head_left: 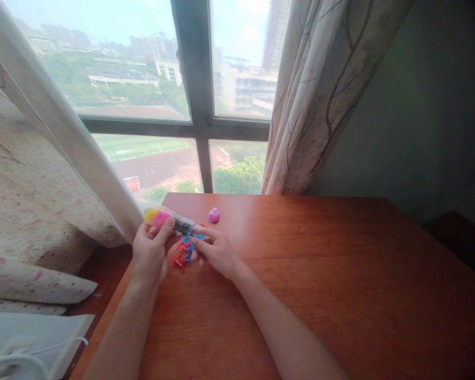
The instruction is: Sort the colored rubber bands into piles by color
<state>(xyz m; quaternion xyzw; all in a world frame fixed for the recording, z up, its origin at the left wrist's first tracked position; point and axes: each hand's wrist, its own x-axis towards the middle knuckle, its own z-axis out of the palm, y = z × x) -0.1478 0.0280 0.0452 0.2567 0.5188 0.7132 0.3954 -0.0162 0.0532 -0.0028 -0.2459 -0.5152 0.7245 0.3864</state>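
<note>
Left hand [150, 249] pinching bag [180, 225], right hand [220, 254] half-curled at its other end, grip unclear (red-blue bits [189, 254] below).

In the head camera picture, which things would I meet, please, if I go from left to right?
Left curtain → left hand → red and blue pieces → small pink round object → right curtain.

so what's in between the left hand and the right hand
In the head view, a clear packet spans the gap, its dark part between the left hand and the right hand, with red and blue pieces just below it in the picture.
</note>
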